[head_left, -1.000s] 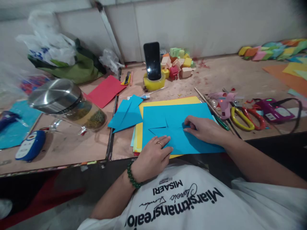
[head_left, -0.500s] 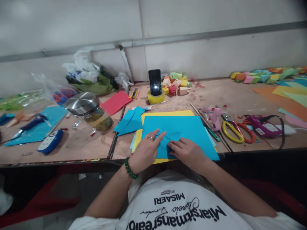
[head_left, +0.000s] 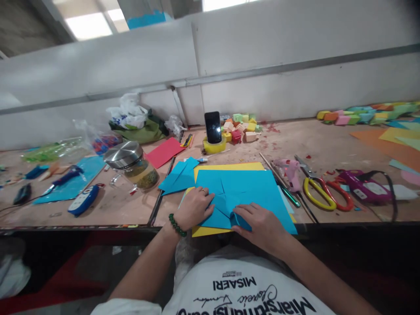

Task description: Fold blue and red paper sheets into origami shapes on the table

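— Two hands were on the blue paper (head_left: 249, 186), weren't they?

— Both, yes. The left hand (head_left: 193, 209) lay flat with its fingers spread on the sheet's near left part, pressing it down; a ring showed on one finger and a green bead bracelet (head_left: 177, 225) sat at the wrist. The right hand (head_left: 262, 225) was at the sheet's near edge, its fingers curled around a lifted flap of the blue paper, so it was holding that fold.

— And where did the blue paper lie?

— It rested on a yellow sheet (head_left: 229, 166), on the worktop (head_left: 114, 205), right at the front edge before the person. Creases crossed its middle.

— What stood around the blue paper?

— Just to its left lay a folded blue piece (head_left: 179, 177), and further left a glass jar (head_left: 134, 166) with a steel lid, lying tilted. Beyond the jar, still left of the paper, was a blue device (head_left: 83, 201). Behind the paper a phone (head_left: 213, 127) stood upright in a yellow tape roll (head_left: 214, 146), with coloured foam blocks (head_left: 243, 127) beside it and a red sheet (head_left: 166, 152) off to the left of it.

— And to the right of the paper?

— A pink glue gun (head_left: 288, 168) came first, near the sheet's right edge, then yellow-handled scissors (head_left: 316, 192) touching red-handled scissors (head_left: 339, 192), and furthest out a purple glue gun (head_left: 359, 186).
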Available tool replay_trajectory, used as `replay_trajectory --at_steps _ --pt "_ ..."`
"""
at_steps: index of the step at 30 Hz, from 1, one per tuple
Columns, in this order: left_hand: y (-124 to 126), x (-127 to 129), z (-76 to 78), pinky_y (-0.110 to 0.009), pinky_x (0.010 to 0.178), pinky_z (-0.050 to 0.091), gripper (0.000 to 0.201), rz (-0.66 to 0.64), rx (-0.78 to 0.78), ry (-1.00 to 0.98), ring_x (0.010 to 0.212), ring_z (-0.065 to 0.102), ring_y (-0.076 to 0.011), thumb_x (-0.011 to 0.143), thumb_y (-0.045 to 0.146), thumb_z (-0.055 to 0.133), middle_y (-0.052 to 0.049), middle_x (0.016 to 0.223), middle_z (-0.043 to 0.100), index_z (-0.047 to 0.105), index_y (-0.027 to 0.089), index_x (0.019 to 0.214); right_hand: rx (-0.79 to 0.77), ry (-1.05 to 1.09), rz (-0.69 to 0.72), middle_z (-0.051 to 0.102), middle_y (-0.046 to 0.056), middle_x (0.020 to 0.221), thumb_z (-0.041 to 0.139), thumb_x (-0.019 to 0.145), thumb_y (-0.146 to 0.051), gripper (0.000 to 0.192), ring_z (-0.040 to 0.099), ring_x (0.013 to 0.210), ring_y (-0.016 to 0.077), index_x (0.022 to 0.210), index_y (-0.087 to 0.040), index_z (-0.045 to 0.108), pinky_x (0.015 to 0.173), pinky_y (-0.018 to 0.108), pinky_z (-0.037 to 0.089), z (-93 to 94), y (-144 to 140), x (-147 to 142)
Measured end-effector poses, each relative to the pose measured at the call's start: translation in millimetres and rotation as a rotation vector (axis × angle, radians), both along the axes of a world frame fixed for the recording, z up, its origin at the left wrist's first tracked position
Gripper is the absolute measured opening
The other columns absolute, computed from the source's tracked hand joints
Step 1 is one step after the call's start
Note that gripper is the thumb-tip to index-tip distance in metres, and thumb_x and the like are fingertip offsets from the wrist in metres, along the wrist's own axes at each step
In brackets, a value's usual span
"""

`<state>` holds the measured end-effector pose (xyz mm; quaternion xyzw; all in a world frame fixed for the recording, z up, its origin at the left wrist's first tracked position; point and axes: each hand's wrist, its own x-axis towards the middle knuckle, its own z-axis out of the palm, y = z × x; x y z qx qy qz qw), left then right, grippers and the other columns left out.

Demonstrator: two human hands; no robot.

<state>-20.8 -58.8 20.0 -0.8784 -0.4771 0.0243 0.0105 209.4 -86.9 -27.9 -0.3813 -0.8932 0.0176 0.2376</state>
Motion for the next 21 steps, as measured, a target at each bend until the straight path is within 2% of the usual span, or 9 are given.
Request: replay_trajectory --at_steps 3,5,9,12,14,16,19,21 --pt "-3 0 0.0 -0.042 0.079 0.052 0.036 -0.006 -0.024 0.026 0.094 0.061 -0.0288 0.091 0.038 0.054 -0.014 0.099 0.065 0.065 0.013 0.116 -0.017 -0.021 0.026 0.073 0.011 0.107 0.069 0.082 -0.022 0.025 0.067 0.087 0.0247 0.106 -0.018 0.065 0.067 0.035 0.056 1.0 1 1" --pt "-5 -3 -0.3 -0.040 0.078 0.053 0.035 -0.027 -0.044 0.043 0.093 0.062 -0.0272 0.093 0.031 0.051 -0.013 0.102 0.065 0.061 0.015 0.122 -0.051 -0.015 0.045 0.073 0.011 0.106 0.066 0.083 -0.020 0.023 0.068 0.087 0.0245 0.106 -0.018 0.065 0.067 0.036 0.058 2.7 0 1" --pt "-11 -6 -0.5 -0.041 0.078 0.054 0.035 -0.040 -0.061 0.018 0.092 0.064 -0.0274 0.090 0.028 0.053 -0.014 0.104 0.065 0.061 0.017 0.122 -0.155 0.035 0.130 0.072 0.010 0.108 0.053 0.088 -0.012 0.024 0.068 0.093 0.0213 0.108 -0.018 0.064 0.074 0.034 0.059 13.6 -3 13" --pt "-19 -2 0.2 -0.046 0.088 0.052 0.040 -0.051 0.058 0.018 0.106 0.061 -0.0314 0.088 0.025 0.055 -0.018 0.116 0.063 0.058 0.014 0.127 -0.151 0.059 0.146 0.071 0.010 0.112 0.043 0.090 -0.008 0.032 0.068 0.097 0.0182 0.111 -0.020 0.064 0.078 0.031 0.059 22.5 2 34" --pt "-24 4 -0.7 -0.049 0.094 0.048 0.043 -0.081 0.184 0.028 0.117 0.056 -0.0325 0.090 0.017 0.051 -0.019 0.131 0.057 0.053 0.016 0.133 -0.079 0.031 0.092 0.071 0.012 0.113 0.043 0.092 -0.010 0.030 0.068 0.099 0.0204 0.112 -0.018 0.065 0.080 0.035 0.059 25.2 11 48" --pt "-27 11 -4.5 -0.048 0.094 0.048 0.045 -0.131 0.247 0.027 0.116 0.057 -0.0311 0.092 0.011 0.046 -0.018 0.138 0.053 0.049 0.021 0.136 -0.015 -0.019 0.035 0.071 0.014 0.112 0.045 0.093 -0.016 0.027 0.069 0.099 0.0239 0.111 -0.016 0.065 0.079 0.038 0.060 24.8 21 57" --pt "-26 22 -15.2 -0.043 0.083 0.052 0.039 -0.214 0.177 0.029 0.101 0.064 -0.0277 0.095 0.012 0.041 -0.017 0.127 0.061 0.052 0.019 0.132 -0.040 -0.071 0.007 0.071 0.014 0.112 0.049 0.093 -0.021 0.025 0.069 0.098 0.0243 0.112 -0.017 0.065 0.078 0.038 0.060 20.4 30 60" --pt "-24 26 -21.2 -0.041 0.078 0.054 0.036 -0.216 0.113 0.042 0.094 0.066 -0.0270 0.095 0.012 0.041 -0.018 0.117 0.066 0.055 0.015 0.128 -0.092 -0.079 0.025 0.071 0.012 0.113 0.050 0.092 -0.021 0.025 0.069 0.098 0.0234 0.112 -0.019 0.065 0.079 0.038 0.060 16.7 33 57"
